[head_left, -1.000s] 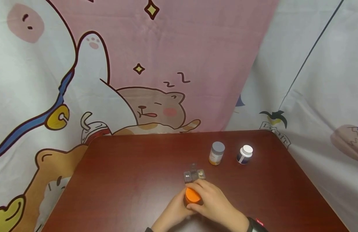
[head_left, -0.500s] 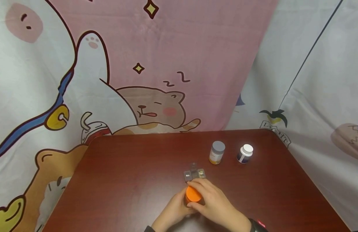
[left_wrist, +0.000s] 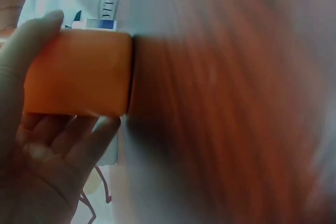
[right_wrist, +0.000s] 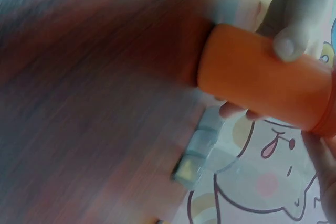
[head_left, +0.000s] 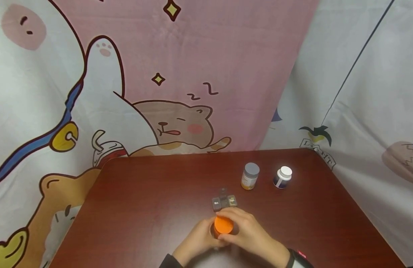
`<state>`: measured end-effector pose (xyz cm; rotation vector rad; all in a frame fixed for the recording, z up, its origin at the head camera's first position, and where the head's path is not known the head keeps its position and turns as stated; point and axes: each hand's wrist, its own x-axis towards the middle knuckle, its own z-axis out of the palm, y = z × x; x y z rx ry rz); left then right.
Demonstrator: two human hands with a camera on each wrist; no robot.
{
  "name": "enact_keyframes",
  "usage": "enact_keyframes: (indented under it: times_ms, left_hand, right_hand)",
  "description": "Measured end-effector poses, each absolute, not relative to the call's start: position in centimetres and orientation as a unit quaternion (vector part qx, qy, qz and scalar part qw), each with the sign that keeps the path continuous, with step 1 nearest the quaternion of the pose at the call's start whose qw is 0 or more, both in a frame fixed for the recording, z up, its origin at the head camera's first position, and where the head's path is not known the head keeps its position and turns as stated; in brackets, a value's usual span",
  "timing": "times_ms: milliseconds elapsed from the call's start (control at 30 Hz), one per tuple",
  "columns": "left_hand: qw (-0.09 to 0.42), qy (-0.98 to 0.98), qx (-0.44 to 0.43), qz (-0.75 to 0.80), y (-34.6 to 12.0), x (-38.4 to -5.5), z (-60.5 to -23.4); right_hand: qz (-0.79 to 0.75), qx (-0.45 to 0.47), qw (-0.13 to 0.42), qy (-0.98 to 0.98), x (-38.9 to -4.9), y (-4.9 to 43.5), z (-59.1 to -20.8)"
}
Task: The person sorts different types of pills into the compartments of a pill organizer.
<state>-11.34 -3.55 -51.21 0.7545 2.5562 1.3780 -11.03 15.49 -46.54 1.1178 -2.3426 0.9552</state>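
A cartoon-printed cloth (head_left: 233,56) hangs behind a dark red-brown table (head_left: 153,193). On the near part of that table is the orange bottle (right_wrist: 257,77), upright, its base apparently on the wood, with an orange lid (head_left: 223,225) on top. From the bottle, a small pill box (head_left: 224,202) sits near at 12 o'clock, its middle flap seemingly raised. A grey-capped jar (head_left: 250,176) stands farther off at 1 o'clock, and a white-capped jar (head_left: 282,177) at 2.

The left hand (head_left: 200,238) comes in from 8 o'clock and grips the bottle's body, thumb on one side, fingers on the other. The right hand (head_left: 248,231), at about 4 o'clock, has thumb and fingers curled round the lid.

The step in hand looks like working the lid; whether it is loose cannot be told. The next move calls for a firm left grip and a twist from the right fingers.
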Motion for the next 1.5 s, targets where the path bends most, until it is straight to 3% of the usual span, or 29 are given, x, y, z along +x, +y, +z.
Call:
enact_keyframes:
  times_ms: [233,567,633,800,1000,1100,1333,1500]
  left_hand:
    - [0.070,0.859,0.255,0.438,-3.7,-11.5,-51.0]
    - [0.107,0.841,0.289,0.445,-3.7,-12.0,-51.3]
    - [0.104,0.840,0.293,0.445,-3.7,-12.1,-51.3]
    - [0.103,0.834,0.296,0.455,-3.5,-12.1,-51.4]
    - [0.115,0.836,0.284,0.455,-3.6,-11.9,-50.9]
    - [0.115,0.841,0.278,0.450,-3.8,-11.9,-50.8]
    - [0.103,0.849,0.280,0.436,-4.0,-11.9,-51.0]
    - [0.096,0.845,0.284,0.442,-4.0,-12.0,-51.1]
  right_hand:
    - [0.345,0.439,0.171,-0.812,-11.9,16.0,-46.6]
    - [0.432,0.433,-0.025,-0.791,-12.5,17.0,-46.5]
    - [0.448,0.422,-0.041,-0.787,-12.4,17.0,-46.6]
    - [0.483,0.366,-0.016,-0.796,-11.1,16.7,-47.0]
    - [0.547,0.141,-0.002,-0.825,-8.4,15.5,-47.4]
    - [0.563,0.087,0.000,-0.822,-7.5,14.9,-47.7]
    - [0.569,0.116,0.020,-0.814,-8.0,14.2,-48.5]
    - [0.535,0.247,0.001,-0.808,-10.5,15.3,-48.6]
